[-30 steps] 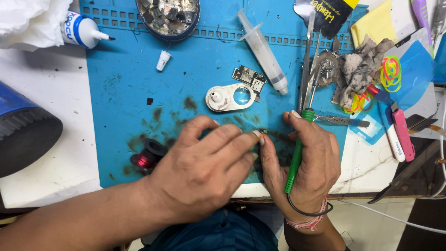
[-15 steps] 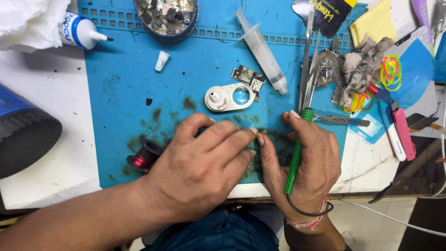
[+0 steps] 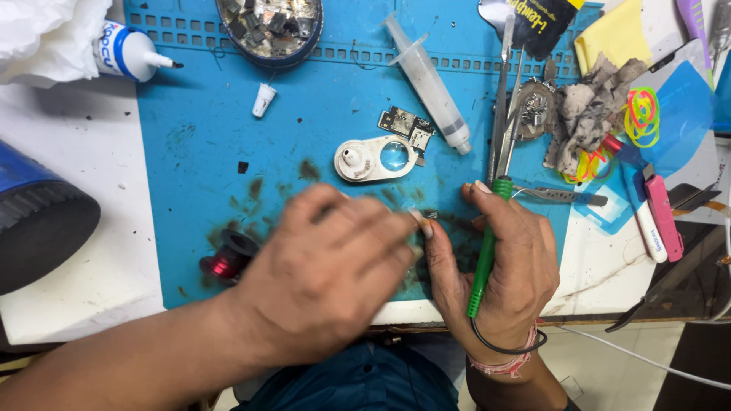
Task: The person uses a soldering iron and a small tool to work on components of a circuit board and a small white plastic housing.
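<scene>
From the head camera I see 1 view only, looking down on a blue mat [image 3: 198, 152] that covers most of the worktop.

My left hand [image 3: 327, 266] lies near the mat's front edge, blurred, fingers curled down and bunched narrow; its fingertips pinch a small part [image 3: 429, 216], too tiny to make out. My right hand [image 3: 502, 259] sits just beside it, touching at the fingertips, wrapped around a green-handled tool [image 3: 487, 243] that runs along the palm, with a black cord [image 3: 502, 346] looping round the wrist.

A red spool [image 3: 226, 260] stands just left of my left hand. Toward the mat's middle, behind both hands, lies a white housing [image 3: 373, 158] with a round lens, and a small circuit board [image 3: 407, 126] touches its far right corner. A syringe [image 3: 430, 84] lies slanted beyond that. At the mat's back edge sits a round dish [image 3: 270, 23] of scrap parts. A white cap [image 3: 263, 100] lies near it. A glue bottle [image 3: 126, 52] lies at the back left corner. Tweezers [image 3: 502, 106] and grey rags [image 3: 586, 114] are at the right edge.
</scene>
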